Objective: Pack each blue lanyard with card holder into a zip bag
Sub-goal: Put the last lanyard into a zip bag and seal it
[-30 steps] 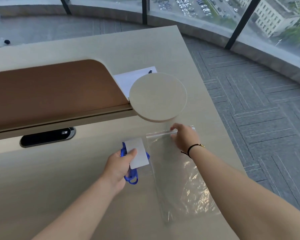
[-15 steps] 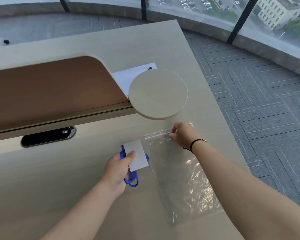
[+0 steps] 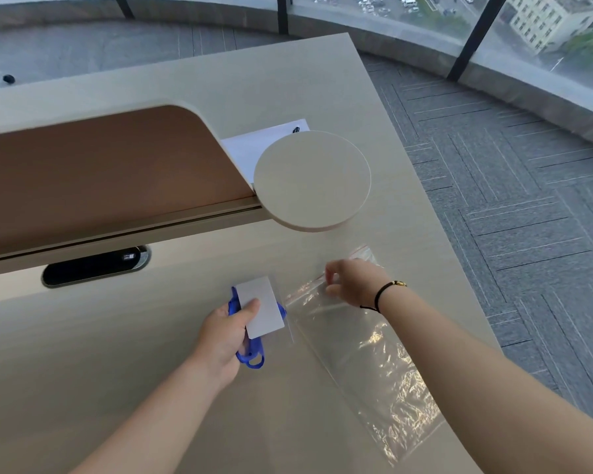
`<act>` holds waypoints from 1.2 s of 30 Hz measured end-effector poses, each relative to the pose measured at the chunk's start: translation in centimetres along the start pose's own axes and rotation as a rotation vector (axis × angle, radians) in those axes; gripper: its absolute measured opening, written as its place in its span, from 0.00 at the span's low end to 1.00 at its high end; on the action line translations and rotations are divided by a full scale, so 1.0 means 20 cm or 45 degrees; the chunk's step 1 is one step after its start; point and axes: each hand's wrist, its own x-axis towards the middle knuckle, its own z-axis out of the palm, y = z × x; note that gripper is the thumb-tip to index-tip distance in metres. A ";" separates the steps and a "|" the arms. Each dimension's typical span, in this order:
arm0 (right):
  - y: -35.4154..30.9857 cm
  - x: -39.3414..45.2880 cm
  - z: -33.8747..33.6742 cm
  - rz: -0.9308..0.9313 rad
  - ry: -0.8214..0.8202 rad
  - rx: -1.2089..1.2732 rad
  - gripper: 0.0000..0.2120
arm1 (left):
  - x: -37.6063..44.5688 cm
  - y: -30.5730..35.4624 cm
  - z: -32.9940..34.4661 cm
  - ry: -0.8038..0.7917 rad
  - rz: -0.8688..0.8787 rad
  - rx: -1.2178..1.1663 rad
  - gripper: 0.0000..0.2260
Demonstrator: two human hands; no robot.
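Observation:
A clear zip bag (image 3: pixel 367 357) with a red seal strip lies on the light wooden desk (image 3: pixel 151 354), its mouth toward the far side. My right hand (image 3: pixel 353 280) pinches the bag's mouth edge. My left hand (image 3: pixel 225 333) grips a card holder with a white card (image 3: pixel 262 307) and the bunched blue lanyard (image 3: pixel 250 354) under it, thumb on the card. The card's right edge sits just left of the bag's mouth, outside the bag.
A round raised disc (image 3: pixel 312 179) overhangs the desk just beyond the bag. White paper (image 3: pixel 254 145) lies behind it, beside a brown divider panel (image 3: pixel 100 172). A black cable slot (image 3: pixel 95 266) sits at the left. The desk's right edge drops to grey carpet (image 3: pixel 510 217).
My right hand has slid slightly left along the bag's mouth and lifted its edge. My left hand with the card and lanyard stays just left of the opening.

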 end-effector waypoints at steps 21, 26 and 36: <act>-0.18 -0.14 0.13 0.499 0.116 0.200 0.23 | -0.11 -0.03 -0.05 -0.040 0.004 -0.033 0.09; -0.20 -0.24 0.22 0.437 0.191 0.042 0.28 | -0.16 -0.08 -0.08 -0.019 -0.019 -0.048 0.08; -0.25 -0.46 0.24 0.209 0.204 0.194 0.17 | -0.33 -0.05 -0.10 -0.178 0.003 -0.020 0.09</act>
